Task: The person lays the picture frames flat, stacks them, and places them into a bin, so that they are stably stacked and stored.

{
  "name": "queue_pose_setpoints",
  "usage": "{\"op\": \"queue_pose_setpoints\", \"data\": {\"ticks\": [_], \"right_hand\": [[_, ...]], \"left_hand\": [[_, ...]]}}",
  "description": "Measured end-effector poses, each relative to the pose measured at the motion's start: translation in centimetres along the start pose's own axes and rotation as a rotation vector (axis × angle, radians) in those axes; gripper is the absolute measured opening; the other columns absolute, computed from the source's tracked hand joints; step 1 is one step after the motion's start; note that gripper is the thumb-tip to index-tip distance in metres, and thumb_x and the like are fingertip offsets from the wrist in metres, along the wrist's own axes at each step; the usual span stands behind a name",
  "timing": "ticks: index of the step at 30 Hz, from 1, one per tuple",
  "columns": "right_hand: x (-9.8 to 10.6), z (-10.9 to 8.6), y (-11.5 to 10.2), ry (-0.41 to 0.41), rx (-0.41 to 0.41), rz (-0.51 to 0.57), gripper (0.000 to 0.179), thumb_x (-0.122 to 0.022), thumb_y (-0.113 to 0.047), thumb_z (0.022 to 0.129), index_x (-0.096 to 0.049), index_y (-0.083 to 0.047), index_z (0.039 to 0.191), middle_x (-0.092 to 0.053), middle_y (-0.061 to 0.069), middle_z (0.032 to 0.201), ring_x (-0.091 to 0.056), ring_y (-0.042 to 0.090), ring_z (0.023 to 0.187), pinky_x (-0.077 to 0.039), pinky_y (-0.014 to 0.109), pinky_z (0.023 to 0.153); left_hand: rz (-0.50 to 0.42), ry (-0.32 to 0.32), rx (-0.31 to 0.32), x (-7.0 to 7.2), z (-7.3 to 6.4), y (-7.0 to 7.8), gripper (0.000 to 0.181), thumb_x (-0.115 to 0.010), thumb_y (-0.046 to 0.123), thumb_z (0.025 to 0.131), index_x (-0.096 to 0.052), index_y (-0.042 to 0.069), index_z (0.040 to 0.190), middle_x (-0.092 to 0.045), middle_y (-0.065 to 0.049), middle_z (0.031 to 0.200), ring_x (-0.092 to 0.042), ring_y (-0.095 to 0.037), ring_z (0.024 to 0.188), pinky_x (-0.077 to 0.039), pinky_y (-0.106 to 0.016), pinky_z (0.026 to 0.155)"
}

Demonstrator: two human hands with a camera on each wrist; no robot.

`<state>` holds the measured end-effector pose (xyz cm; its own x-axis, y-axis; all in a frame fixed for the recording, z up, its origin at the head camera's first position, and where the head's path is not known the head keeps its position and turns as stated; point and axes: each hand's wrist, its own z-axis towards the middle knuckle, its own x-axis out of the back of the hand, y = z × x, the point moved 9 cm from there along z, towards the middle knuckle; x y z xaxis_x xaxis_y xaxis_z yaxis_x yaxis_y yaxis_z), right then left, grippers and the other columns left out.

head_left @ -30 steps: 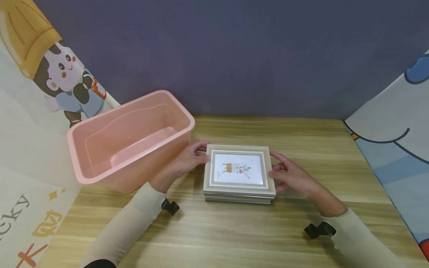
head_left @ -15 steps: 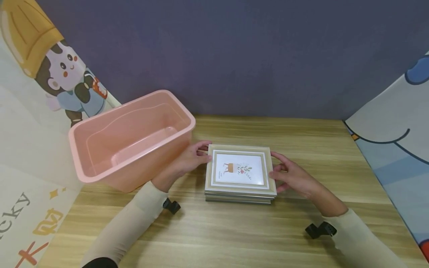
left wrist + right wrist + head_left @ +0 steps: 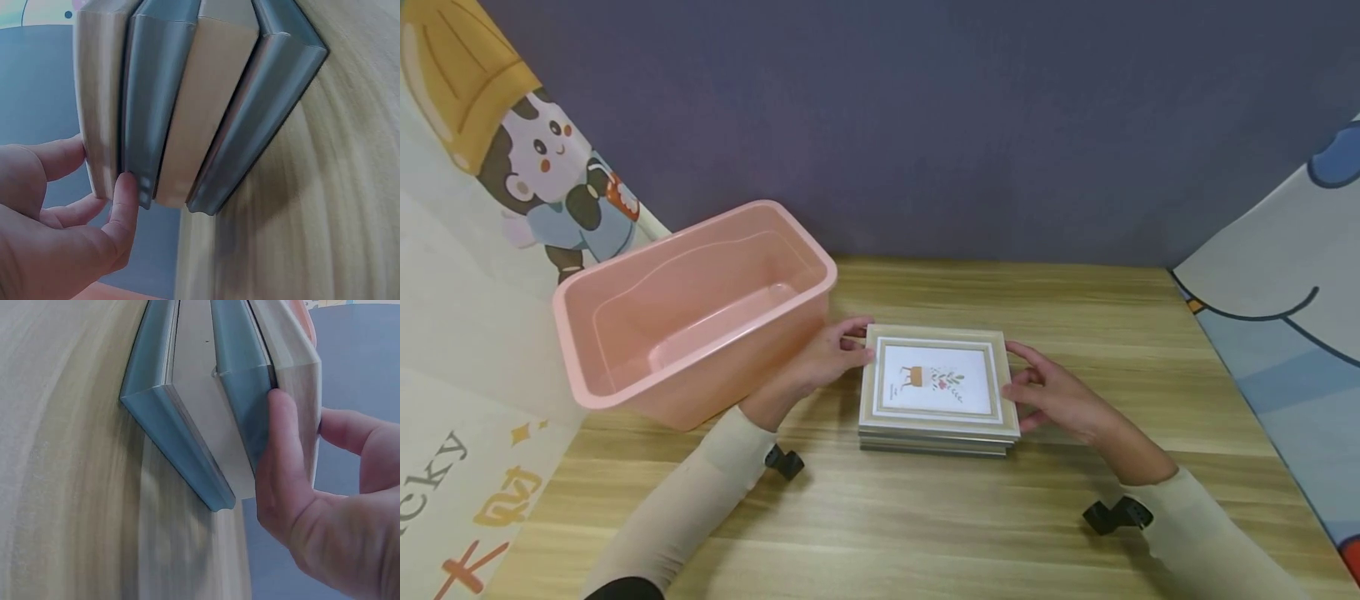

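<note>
Several picture frames lie flat in a stack on the table, between my two hands. Uppermost is a pale wood-coloured picture frame [image 3: 872,387] with a white inner border and a printed potted plant. At its left end my left hand [image 3: 831,358] has the thumb on the edge and the fingers down the side. My right hand [image 3: 1054,396] grips the opposite end in the same way. Both wrist views show the top frame's side [image 3: 99,100] between thumb and fingers, with fingertips reaching the blue-grey frame [image 3: 244,387] below. The stack hides some fingertips in the head view.
A pink plastic bin [image 3: 730,367] stands at the left, close beside my left hand, with nothing seen inside. The wood-grain table [image 3: 970,525] meets a dark wall [image 3: 962,125] at the back. Printed cloth panels [image 3: 467,308] border both sides.
</note>
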<state>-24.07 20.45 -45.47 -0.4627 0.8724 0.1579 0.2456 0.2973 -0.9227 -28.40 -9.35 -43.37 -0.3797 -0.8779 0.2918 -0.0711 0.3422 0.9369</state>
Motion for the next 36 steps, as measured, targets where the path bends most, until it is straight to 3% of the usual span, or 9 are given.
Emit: {"op": "queue_pose_setpoints", "data": {"ticks": [6, 14, 18, 23, 26, 29, 33, 36], "right_hand": [[0.1, 0.1, 0.6, 0.001, -0.015, 0.028, 0.086, -0.064, -0.015, 0.1, -0.007, -0.018, 0.165, -0.055, 0.011, 0.109, -0.066, 0.019, 0.09, -0.064, 0.041, 0.067], [-0.3, 0.2, 1.1, -0.019, -0.014, 0.071, 0.085, -0.062, -0.017, 0.102, -0.005, -0.019, 0.165, -0.06, 0.005, 0.109, -0.068, 0.014, 0.094, -0.062, 0.037, 0.064], [-0.3, 0.2, 1.2, -0.022, -0.014, 0.084, 0.085, -0.061, -0.017, 0.102, -0.004, -0.018, 0.165, -0.061, 0.003, 0.108, -0.069, 0.015, 0.092, -0.062, 0.036, 0.064], [-0.2, 0.2, 1.4, -0.025, -0.013, 0.091, 0.085, -0.061, -0.016, 0.102, -0.004, -0.018, 0.165, -0.061, 0.003, 0.107, -0.068, 0.015, 0.091, -0.063, 0.037, 0.065], [-0.2, 0.2, 1.5, -0.03, -0.011, 0.103, 0.085, -0.061, -0.016, 0.103, -0.003, -0.018, 0.165, -0.061, 0.004, 0.106, -0.069, 0.016, 0.09, -0.063, 0.039, 0.067], [-0.2, 0.2, 1.5, -0.037, -0.007, 0.119, 0.085, -0.06, -0.015, 0.103, -0.003, -0.018, 0.165, -0.061, 0.004, 0.106, -0.069, 0.017, 0.089, -0.064, 0.041, 0.069], [-0.2, 0.2, 1.3, -0.044, 0.0, 0.134, 0.085, -0.06, -0.014, 0.103, -0.002, -0.018, 0.165, -0.061, 0.004, 0.106, -0.07, 0.018, 0.09, -0.064, 0.043, 0.073], [-0.3, 0.2, 1.1, -0.054, 0.006, 0.151, 0.086, -0.06, -0.013, 0.102, -0.002, -0.017, 0.165, -0.061, 0.005, 0.106, -0.07, 0.018, 0.091, -0.064, 0.044, 0.076]], "left_hand": [[-0.006, -0.014, -0.01, 0.0, -0.1, -0.5, 0.061, -0.064, 0.012, 0.1, -0.039, 0.007, 0.156, -0.048, -0.025, 0.145, -0.053, -0.041, 0.13, -0.052, -0.045, 0.105], [-0.058, -0.036, -0.002, -0.4, -0.2, -1.0, 0.064, -0.06, 0.013, 0.102, -0.032, 0.008, 0.159, -0.046, -0.026, 0.144, -0.055, -0.041, 0.128, -0.053, -0.049, 0.104], [-0.003, -0.018, -0.005, -0.3, -0.4, -0.8, 0.064, -0.06, 0.019, 0.103, -0.032, 0.008, 0.159, -0.045, -0.025, 0.146, -0.054, -0.042, 0.13, -0.053, -0.051, 0.104], [0.139, 0.03, -0.036, 0.0, -0.9, 0.0, 0.063, -0.061, 0.022, 0.101, -0.035, 0.005, 0.156, -0.047, -0.026, 0.147, -0.054, -0.043, 0.131, -0.052, -0.05, 0.106], [0.247, 0.063, -0.099, 0.3, -1.9, 1.4, 0.061, -0.063, 0.019, 0.099, -0.04, 0.003, 0.154, -0.049, -0.024, 0.146, -0.057, -0.041, 0.126, -0.053, -0.049, 0.103], [0.392, 0.133, -0.225, 0.9, -3.7, 4.1, 0.056, -0.066, 0.015, 0.097, -0.049, 0.001, 0.147, -0.055, -0.023, 0.139, -0.059, -0.038, 0.117, -0.055, -0.049, 0.098], [0.621, 0.303, -0.412, 2.4, -7.1, 8.4, 0.047, -0.071, 0.013, 0.093, -0.06, 0.002, 0.137, -0.062, -0.02, 0.127, -0.059, -0.036, 0.111, -0.053, -0.05, 0.094], [0.752, 0.445, -0.513, 3.9, -9.3, 10.6, 0.044, -0.073, 0.008, 0.089, -0.064, 0.001, 0.131, -0.064, -0.02, 0.122, -0.059, -0.038, 0.113, -0.049, -0.051, 0.098]]}}
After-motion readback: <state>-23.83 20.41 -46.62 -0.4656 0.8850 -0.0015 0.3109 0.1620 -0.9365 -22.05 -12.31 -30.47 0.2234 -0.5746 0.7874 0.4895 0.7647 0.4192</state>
